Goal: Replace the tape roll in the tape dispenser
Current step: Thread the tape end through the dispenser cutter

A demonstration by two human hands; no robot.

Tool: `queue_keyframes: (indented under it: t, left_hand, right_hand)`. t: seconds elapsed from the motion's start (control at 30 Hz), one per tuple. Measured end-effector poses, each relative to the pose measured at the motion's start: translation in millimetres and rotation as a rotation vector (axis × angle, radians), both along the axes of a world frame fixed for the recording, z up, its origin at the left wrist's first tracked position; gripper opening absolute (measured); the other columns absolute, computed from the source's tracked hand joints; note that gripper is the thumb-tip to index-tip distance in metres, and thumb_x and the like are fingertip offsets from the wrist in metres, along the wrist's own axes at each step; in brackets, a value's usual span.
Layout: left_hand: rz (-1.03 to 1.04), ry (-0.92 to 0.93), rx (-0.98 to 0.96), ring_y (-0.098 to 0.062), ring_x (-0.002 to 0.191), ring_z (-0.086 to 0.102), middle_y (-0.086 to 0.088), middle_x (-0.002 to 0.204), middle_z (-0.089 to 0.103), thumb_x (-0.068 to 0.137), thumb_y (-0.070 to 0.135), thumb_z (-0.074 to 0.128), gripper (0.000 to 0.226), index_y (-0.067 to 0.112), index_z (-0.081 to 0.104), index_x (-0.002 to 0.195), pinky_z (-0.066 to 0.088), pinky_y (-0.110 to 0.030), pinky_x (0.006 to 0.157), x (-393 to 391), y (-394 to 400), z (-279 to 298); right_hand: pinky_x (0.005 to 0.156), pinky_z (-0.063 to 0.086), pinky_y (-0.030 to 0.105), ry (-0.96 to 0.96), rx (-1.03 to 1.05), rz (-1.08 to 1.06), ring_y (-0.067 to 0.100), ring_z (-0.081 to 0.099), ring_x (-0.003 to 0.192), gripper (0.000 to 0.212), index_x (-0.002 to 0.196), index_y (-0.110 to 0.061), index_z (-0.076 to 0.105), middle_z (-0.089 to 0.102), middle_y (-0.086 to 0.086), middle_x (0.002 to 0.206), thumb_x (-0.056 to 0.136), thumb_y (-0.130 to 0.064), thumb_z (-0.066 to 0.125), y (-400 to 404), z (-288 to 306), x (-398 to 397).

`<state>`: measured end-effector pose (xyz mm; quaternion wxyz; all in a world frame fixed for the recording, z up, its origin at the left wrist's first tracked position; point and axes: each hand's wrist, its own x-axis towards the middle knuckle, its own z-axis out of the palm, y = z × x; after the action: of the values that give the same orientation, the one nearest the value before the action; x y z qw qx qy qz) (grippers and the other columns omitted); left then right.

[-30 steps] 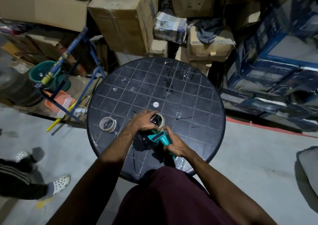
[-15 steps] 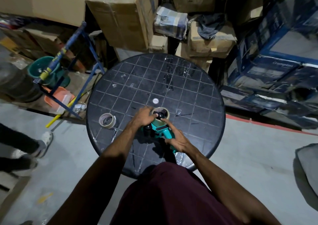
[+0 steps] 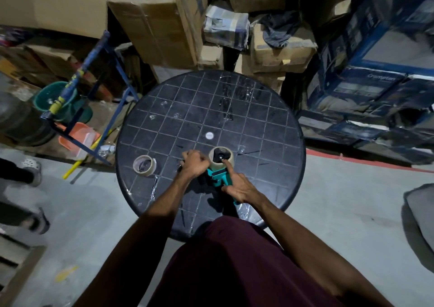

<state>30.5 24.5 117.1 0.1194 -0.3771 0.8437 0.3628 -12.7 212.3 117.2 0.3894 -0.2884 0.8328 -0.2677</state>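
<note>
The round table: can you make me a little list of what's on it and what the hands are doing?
table: round black table with a grid pattern
tape dispenser: teal tape dispenser near the front, under both hands
roll on dispenser: tan tape roll sitting on the dispenser's hub
loose roll: second tape roll lying flat to the left, apart from the hands
left hand: left hand closed on the dispenser beside the roll
right hand: right hand gripping the handle, index finger reaching to the roll's centre

Teal dispenser; black grid-lined table; tan roll.
</note>
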Motion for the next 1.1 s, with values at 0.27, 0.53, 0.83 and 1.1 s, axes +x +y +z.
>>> queue_keyframes:
  t: [0.27,0.53,0.83,1.1]
  left_hand:
    - [-0.194,-0.083,-0.332,-0.031,0.128,0.033,-0.008,0.129,0.052,0.073,0.04,0.079,0.028,0.018,0.069,0.086,0.03,-0.05,0.108,-6.6,13.3,2.3]
    - [-0.169,0.004,-0.331,-0.032,0.127,0.034,-0.012,0.128,0.057,0.081,0.016,0.069,0.007,0.01,0.067,0.084,0.029,-0.051,0.106,-12.0,9.7,5.6]
    - [-0.259,-0.101,-0.445,-0.037,0.133,0.03,-0.014,0.136,0.051,0.063,0.076,0.071,0.075,0.011,0.07,0.101,0.023,-0.062,0.11,-21.9,10.4,7.2]
    - [-0.213,-0.01,-0.335,-0.028,0.13,0.032,-0.003,0.132,0.057,0.056,0.046,0.092,0.063,0.01,0.071,0.104,0.026,-0.049,0.107,-29.5,-2.2,4.3]
  right_hand:
    - [0.061,0.058,0.031,-0.01,0.009,-0.042,0.019,0.068,0.073,0.103,0.161,-0.041,0.005,0.069,0.012,0.111,0.082,-0.016,0.067,4.6,1.3,-4.1]
    - [0.065,0.062,0.037,0.02,0.008,-0.025,0.022,0.069,0.073,0.104,0.16,-0.044,0.003,0.069,0.013,0.109,0.082,-0.019,0.067,3.9,-1.1,-4.4]
    - [0.06,0.057,0.032,0.075,-0.004,-0.002,0.021,0.067,0.072,0.102,0.16,-0.046,0.004,0.068,0.013,0.107,0.084,-0.022,0.068,1.5,2.5,-7.2]
    - [0.074,0.063,0.044,0.094,-0.016,-0.027,0.023,0.069,0.079,0.106,0.16,-0.045,-0.001,0.068,0.014,0.111,0.083,-0.024,0.069,-0.2,-1.4,-10.9]
